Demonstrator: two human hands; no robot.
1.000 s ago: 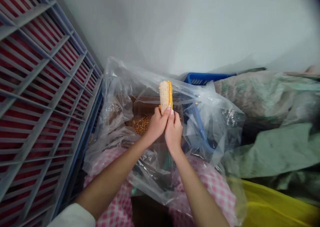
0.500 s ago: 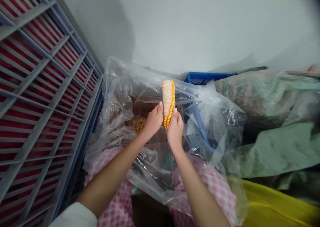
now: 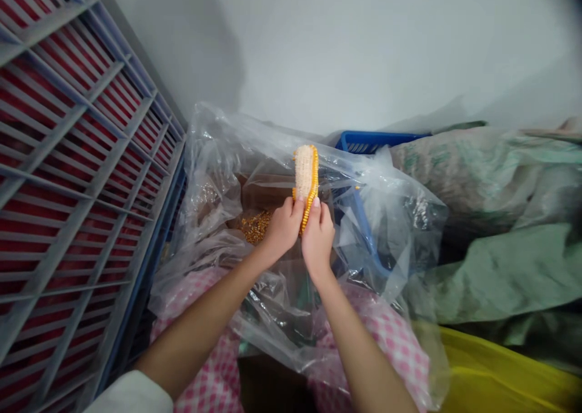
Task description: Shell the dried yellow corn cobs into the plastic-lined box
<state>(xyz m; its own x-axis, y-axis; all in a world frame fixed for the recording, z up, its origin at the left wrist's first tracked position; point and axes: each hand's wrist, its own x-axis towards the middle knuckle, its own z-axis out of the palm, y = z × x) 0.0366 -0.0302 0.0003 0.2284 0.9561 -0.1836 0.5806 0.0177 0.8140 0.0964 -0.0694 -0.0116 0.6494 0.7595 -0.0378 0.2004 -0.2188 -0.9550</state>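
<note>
The left hand (image 3: 282,230) and right hand (image 3: 317,240), side by side at the frame's centre, curl around a partly stripped corn cob (image 3: 305,173), holding it upright above a clear plastic bag (image 3: 213,158). Loose corn kernels (image 3: 255,227) lie in the bag, just left of the left hand.

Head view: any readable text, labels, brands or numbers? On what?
None readable. No text shows on the corn cob, the clear plastic bag or the blue plastic crate.
The pale green sack at right has faint printed marks, too blurred to read.
</note>
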